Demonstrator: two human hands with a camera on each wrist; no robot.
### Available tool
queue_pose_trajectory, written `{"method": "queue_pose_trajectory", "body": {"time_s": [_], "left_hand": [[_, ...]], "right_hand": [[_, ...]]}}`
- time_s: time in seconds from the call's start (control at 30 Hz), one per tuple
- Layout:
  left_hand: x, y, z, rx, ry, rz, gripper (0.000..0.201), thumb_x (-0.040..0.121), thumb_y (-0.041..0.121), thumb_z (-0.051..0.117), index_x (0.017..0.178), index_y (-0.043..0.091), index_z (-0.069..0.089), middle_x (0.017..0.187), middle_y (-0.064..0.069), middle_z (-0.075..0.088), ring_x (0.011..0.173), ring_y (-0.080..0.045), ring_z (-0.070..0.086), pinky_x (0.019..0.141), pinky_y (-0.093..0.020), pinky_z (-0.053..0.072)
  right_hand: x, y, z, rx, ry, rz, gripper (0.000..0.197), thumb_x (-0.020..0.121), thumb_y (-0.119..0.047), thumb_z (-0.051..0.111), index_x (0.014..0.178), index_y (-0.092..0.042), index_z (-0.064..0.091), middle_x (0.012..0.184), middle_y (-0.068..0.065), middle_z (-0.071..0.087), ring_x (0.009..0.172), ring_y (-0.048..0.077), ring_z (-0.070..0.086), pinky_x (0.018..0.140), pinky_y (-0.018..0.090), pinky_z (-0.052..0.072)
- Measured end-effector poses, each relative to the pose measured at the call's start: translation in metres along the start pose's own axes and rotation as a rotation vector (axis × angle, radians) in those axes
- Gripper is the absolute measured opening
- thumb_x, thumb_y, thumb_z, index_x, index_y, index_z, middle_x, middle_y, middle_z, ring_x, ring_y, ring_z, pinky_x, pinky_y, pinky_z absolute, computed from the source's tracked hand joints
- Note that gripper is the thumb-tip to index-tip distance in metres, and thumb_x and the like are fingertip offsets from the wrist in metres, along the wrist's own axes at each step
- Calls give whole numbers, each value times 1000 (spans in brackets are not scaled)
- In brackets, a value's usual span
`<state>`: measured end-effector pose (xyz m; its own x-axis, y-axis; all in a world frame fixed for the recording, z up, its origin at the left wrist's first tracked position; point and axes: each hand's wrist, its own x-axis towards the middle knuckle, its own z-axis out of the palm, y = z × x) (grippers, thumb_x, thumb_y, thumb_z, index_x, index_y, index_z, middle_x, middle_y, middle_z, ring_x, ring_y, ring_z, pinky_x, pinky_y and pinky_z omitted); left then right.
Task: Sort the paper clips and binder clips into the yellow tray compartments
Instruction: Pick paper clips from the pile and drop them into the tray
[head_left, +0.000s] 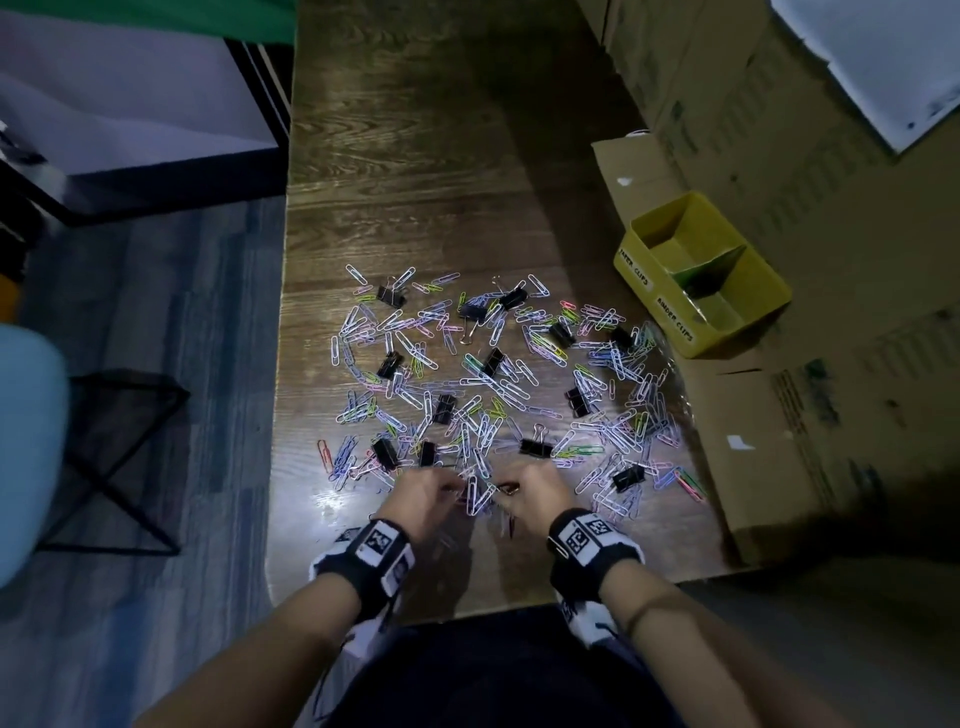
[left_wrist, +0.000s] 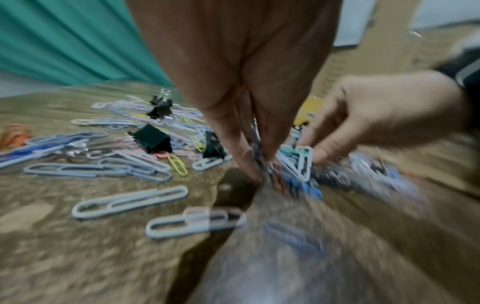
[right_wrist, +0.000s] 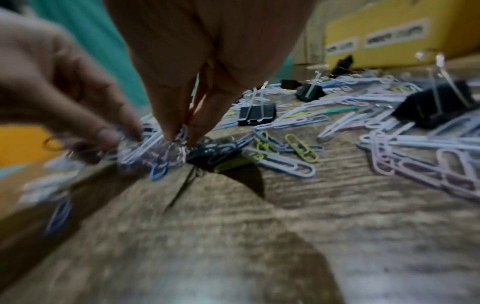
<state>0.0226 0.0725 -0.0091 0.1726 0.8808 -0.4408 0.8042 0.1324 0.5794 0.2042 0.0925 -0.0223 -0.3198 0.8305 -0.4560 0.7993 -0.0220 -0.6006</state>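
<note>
Many pastel paper clips (head_left: 483, 384) and several black binder clips (head_left: 535, 447) lie mixed across the wooden table (head_left: 415, 182). The yellow tray (head_left: 654, 304) stands at the right, with two compartments labelled for paper clips and binder clips; both look bare. My left hand (head_left: 456, 486) and right hand (head_left: 506, 488) are close together at the near edge of the pile. In the left wrist view the left hand (left_wrist: 259, 164) pinches a small tangle of paper clips. In the right wrist view the right hand (right_wrist: 182, 136) pinches paper clips from the same clump. Both wrist views are blurred.
Cardboard boxes (head_left: 831, 389) line the right side of the table, and the tray stands on a flattened one. The table's left edge (head_left: 283, 364) drops to the floor, where a black wire stand (head_left: 114, 457) and a light-blue seat (head_left: 26, 441) are.
</note>
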Motion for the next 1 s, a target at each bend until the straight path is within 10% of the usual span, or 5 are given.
{"method": "queue_pose_trajectory", "body": {"time_s": [0.1,0.2,0.33,0.77,1.0], "left_hand": [[9,2,-21,-149,-82,-79,16,81,7,69,89,20,72,87,7,69,79,-6,62,68,-4,43],[25,7,-50,-252,-206,-116,27,74,4,75,71,30,71,77,9,71,80,-13,67,75,-21,53],[61,41,-95,-419,-289,-138,14,72,4,74,77,17,75,89,-7,74,81,-14,70,77,-31,57],[297,286,-120,-440,-117,314,17,74,-7,70,91,-4,67,62,3,65,51,-1,58,52,-21,53],[342,307,-64,168,-154,293,26,90,6,52,112,-7,58,114,-25,61,106,-36,58,88,-36,45]], "right_hand": [[2,8,-29,265,-16,62,28,79,-18,73,106,-11,70,114,3,65,102,14,60,95,23,49],[1,13,-62,485,-19,79,26,76,-16,75,101,-11,71,105,-8,64,92,4,59,76,6,48],[3,18,-106,789,73,57,20,69,-12,81,86,-20,75,98,-8,71,93,4,66,88,25,54],[27,23,-261,1375,641,-55,20,59,-1,71,66,-19,76,69,-7,73,66,2,68,62,13,52],[72,47,-326,1338,866,22,20,74,9,69,88,-6,69,78,2,74,72,13,68,72,22,57]]}}
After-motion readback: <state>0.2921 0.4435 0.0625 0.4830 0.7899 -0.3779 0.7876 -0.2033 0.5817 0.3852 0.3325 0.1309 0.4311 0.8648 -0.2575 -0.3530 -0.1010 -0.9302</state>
